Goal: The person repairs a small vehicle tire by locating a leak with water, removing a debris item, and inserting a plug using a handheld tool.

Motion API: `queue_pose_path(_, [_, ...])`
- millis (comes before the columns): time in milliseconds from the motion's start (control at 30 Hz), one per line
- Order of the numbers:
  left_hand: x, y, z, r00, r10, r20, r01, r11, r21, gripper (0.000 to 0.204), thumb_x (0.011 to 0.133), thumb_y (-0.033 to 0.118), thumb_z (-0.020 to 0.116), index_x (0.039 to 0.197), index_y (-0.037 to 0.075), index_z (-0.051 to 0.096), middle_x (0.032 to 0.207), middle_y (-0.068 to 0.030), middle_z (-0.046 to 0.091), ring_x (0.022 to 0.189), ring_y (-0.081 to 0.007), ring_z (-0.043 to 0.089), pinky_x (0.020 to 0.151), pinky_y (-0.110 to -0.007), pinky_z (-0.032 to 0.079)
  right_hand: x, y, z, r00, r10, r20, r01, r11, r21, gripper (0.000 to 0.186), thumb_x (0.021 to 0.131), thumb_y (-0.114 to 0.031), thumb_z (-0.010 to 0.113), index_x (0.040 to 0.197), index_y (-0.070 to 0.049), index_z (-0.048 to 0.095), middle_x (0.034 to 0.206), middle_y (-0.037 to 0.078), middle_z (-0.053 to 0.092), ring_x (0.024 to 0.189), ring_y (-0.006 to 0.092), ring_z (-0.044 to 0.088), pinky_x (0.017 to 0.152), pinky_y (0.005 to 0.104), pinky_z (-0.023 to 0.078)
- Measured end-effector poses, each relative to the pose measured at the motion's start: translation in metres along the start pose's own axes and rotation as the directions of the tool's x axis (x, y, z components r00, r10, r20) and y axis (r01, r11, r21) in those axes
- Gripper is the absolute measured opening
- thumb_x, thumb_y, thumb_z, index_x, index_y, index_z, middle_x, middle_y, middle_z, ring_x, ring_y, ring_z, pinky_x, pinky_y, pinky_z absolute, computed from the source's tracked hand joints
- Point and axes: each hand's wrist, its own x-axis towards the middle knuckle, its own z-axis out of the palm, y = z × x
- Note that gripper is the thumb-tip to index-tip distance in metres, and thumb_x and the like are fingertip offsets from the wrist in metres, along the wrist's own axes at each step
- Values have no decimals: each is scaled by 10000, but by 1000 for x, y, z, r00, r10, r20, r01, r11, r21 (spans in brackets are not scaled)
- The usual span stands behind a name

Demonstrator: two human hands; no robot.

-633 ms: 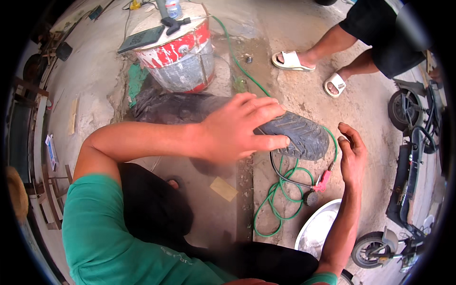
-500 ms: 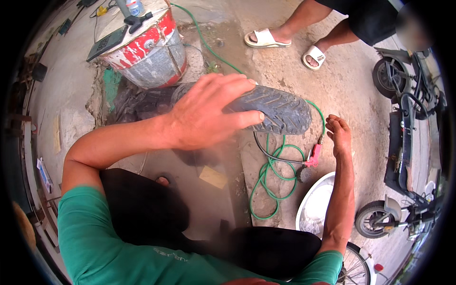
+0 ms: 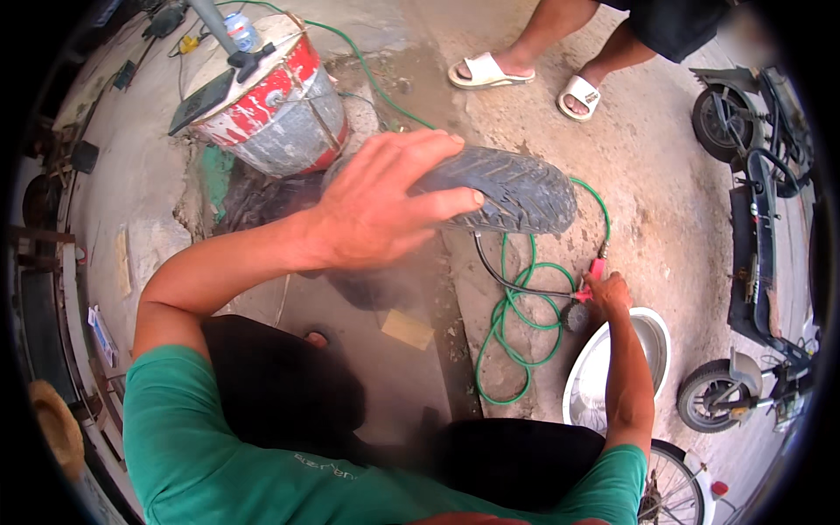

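The left hand [image 3: 372, 206] is holding the black tire [image 3: 516, 190]. The right hand [image 3: 612, 294] is touching the red tool [image 3: 598, 267], but I cannot tell if it is gripping.

Right of the black treaded tyre [image 3: 516, 191], room lay open past a thin green hose [image 3: 604, 213]; nearer, a round white basin [image 3: 595, 369] obstructed.

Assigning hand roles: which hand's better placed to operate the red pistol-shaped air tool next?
Likely the right hand: it's at the red air tool, while the left hand rests on the black treaded rubber tyre.
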Motion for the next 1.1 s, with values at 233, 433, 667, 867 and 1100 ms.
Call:
queue_pose_path(233, [4, -6, 2, 1000, 0, -27, -1, 999, -52, 873, 629, 70, 943, 1425, 240, 628, 1529, -199, 518, 1362, -447, 554, 1061, -558, 485, 0, -20, 14, 999, -17, 31, 19, 998, -68, 798, 811, -593, 770, 1288, 41, 683, 1290, 234, 745, 1215, 397, 728, 1037, 484, 568])
queue_pose_path(433, [1, -12, -1, 998, -5, -64, -1, 996, -90, 988, 609, 76, 953, 1503, 179, 546, 1529, -199, 522, 1363, -437, 558, 1052, -552, 485, 13, -9, 23, 999, -16, 50, 17, 999, -27, 769, 796, -573, 742, 1220, 69, 728, 1247, 276, 756, 1184, 417, 739, 1030, 488, 573])
queue_pose_path(667, [-4, -13, -4, 998, -9, -68, 2, 995, -98, 1049, 603, 77, 950, 1547, 128, 495, 1542, -197, 517, 1365, -427, 563, 1050, -548, 483, 14, -6, 31, 998, 24, 66, -25, 1000, 10, 721, 803, -529, 715, 1226, 55, 733, 1263, 290, 748, 1218, 428, 723, 1054, 497, 557])
queue_pose_path(867, [-7, -16, -6, 997, -7, -72, -1, 994, -114, 1043, 623, 84, 937, 1559, 111, 478, 1556, -198, 510, 1367, -425, 564, 1050, -549, 486, 25, 1, 46, 999, 33, 42, -34, 999, 24, 720, 808, -524, 717, 1240, 51, 729, 1282, 299, 737, 1241, 421, 712, 1071, 490, 547])
queue_pose_path(1100, [-11, -23, -7, 998, -2, -58, -4, 995, -104, 1002, 659, 121, 921, 1557, 91, 477, 1558, -199, 513, 1370, -415, 566, 1059, -548, 487, 19, -4, 34, 996, 17, 84, -19, 999, 27, 723, 804, -517, 728, 1246, 55, 733, 1279, 307, 736, 1240, 424, 713, 1071, 491, 549])
